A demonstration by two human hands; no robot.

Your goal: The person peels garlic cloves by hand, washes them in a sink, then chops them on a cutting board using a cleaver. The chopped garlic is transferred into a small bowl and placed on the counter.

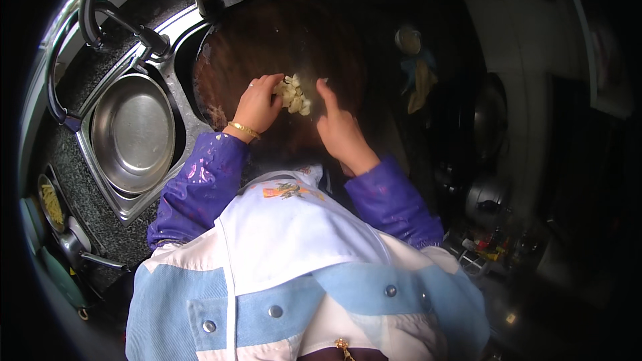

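Observation:
A small heap of pale pieces, apparently garlic cloves (295,96), lies on a large round wooden chopping board (251,40). My left hand (260,103), with a ring and a gold bracelet, curves its fingers and thumb against the left side of the heap. To the right of the pieces is my right hand (341,133), its index finger stretched forward and the other fingers curled under. Deep shadow hides whatever may be beneath that palm. A tiny pale bit shows beside the index fingertip.
Left of the board, a metal basin (133,133) sits in a steel sink (188,140) by a black faucet hose (89,15). A bowl of yellowish strips (52,203) and a metal-handled pan (75,248) stand on the speckled counter (98,200). Cloths (420,82) lie at right.

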